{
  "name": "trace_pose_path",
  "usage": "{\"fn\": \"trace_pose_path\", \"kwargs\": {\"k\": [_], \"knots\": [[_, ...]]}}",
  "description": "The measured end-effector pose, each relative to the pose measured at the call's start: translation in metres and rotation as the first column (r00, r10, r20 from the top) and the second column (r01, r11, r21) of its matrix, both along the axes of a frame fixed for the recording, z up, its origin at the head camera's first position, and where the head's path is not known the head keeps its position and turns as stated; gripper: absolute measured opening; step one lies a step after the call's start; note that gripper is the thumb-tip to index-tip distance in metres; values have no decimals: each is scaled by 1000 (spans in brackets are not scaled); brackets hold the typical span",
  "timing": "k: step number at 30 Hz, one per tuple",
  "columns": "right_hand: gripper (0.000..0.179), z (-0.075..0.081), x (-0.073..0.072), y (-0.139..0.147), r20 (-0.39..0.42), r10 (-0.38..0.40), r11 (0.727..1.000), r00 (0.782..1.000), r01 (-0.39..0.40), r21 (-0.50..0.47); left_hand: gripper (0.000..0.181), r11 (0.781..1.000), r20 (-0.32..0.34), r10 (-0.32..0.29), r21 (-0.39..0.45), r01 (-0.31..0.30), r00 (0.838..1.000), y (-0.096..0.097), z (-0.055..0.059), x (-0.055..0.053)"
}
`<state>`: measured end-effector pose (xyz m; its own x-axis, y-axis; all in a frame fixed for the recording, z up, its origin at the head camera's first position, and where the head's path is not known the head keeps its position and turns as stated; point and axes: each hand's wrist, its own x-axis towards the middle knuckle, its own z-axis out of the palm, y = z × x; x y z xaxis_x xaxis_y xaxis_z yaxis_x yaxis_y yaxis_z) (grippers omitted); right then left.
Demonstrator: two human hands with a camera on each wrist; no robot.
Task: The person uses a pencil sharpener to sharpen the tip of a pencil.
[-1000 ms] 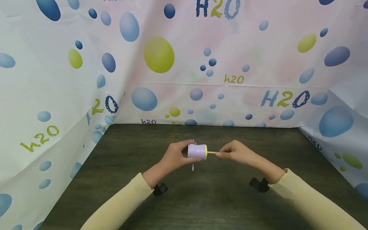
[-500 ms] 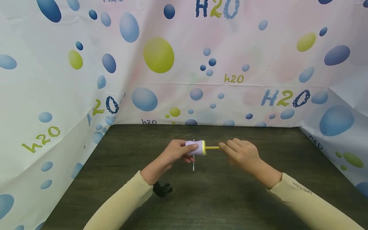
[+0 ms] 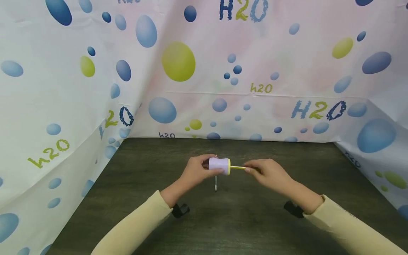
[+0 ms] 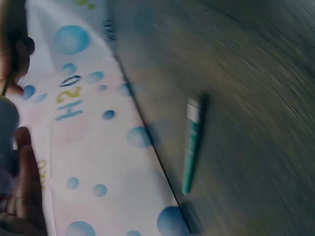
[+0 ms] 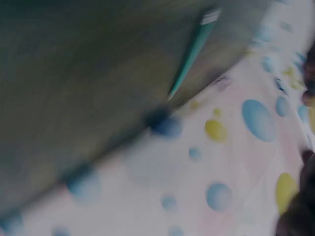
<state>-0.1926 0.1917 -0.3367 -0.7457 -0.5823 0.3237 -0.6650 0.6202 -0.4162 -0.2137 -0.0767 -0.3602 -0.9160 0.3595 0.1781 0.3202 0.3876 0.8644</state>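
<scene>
Above the table, my left hand grips a lilac pencil sharpener with a yellow rim, thumb and fingers on opposite sides. A thin yellow pencil runs level into its rimmed end. My right hand pinches the pencil's outer end between thumb and fingers. On the table beneath lies a slim teal pencil-like stick with a white end, partly hidden by the sharpener in the head view. At the left wrist view's edge, the sharpener is dark and blurred. Only dark parts of fingers show in the right wrist view.
The dark wood-grain table ends at a printed curtain with coloured dots, which also rises along both sides. Black straps sit at both wrists, below the cream sleeves.
My right hand turned over at the pencil's end and turned back to a thumb-and-finger pinch. My left hand rolled with the sharpener and returned. The teal stick stayed on the table.
</scene>
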Motion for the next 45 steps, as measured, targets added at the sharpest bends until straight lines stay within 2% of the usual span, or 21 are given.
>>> {"fn": "trace_pose_path", "kwargs": {"k": [2,4,6,8,10,11,13,15,16,17,20,22,25,27,30,34,37,39,41,43,45], "knots": [[43,-5,-4,-2,-386,56,998,921,-41,48,41,996,172,9,88,-25,985,-2,3,-2],[44,-10,-11,-4,-703,90,996,705,-58,69,39,988,321,-15,148,-34,947,-4,7,-3],[40,-14,-18,-6,-851,98,995,516,-72,71,40,986,406,-45,164,-25,913,-6,12,-3],[37,-17,-22,-8,-898,80,996,433,-79,50,40,987,438,-61,160,-11,897,-6,14,-3],[41,-20,-22,-10,-885,46,997,463,-71,15,39,989,412,-62,150,0,909,-6,14,-3],[45,-20,-20,-10,-851,30,998,523,-57,1,39,991,376,-53,137,1,925,-5,13,-2],[37,-18,-15,-10,-690,2,999,724,-27,-25,42,997,257,-23,80,3,966,-3,10,-2],[31,-11,-10,-8,-358,1,999,934,-16,-38,46,1000,93,-8,7,7,996,-1,6,0],[28,-7,-8,-7,-162,6,999,987,-14,-50,47,999,10,-5,-35,5,1000,-1,4,1],[23,-3,-8,-6,30,1,998,1000,1,-64,47,998,-67,-5,-70,0,998,-1,3,2],[24,2,-12,-3,359,-7,995,933,43,-94,43,994,-186,-9,-106,-11,983,-1,0,4],[25,0,-13,-2,319,-20,996,948,48,-78,42,995,-162,11,-91,-26,987,0,-1,3],[27,-8,-11,-2,-37,-67,998,997,66,-9,42,999,-16,49,-7,-49,999,3,1,0],[35,-15,-12,-1,-343,-80,996,936,86,4,42,997,95,54,54,-59,994,5,4,-2],[45,-23,-17,-2,-688,-51,999,724,39,-32,40,989,228,28,133,-60,973,6,10,-5],[35,-30,-26,-3,-894,-7,998,447,-58,-37,37,989,318,-7,144,-41,948,5,14,-3],[32,-32,-28,-4,-929,-17,997,370,-65,-44,37,992,339,-23,127,-22,940,6,14,1],[38,-31,-25,-4,-909,-31,997,415,-52,-57,38,994,309,-25,107,-9,951,8,13,4],[48,-29,-19,-4,-846,-40,998,532,-25,-63,40,998,232,-12,59,-1,973,10,11,6],[55,-24,-11,-2,-675,-29,999,738,-4,-48,41,1000,111,0,-3,1,994,11,9,8],[51,-16,-6,-1,-339,-1,999,941,-15,-43,40,997,-46,-3,-76,-1,999,10,7,10]]}}
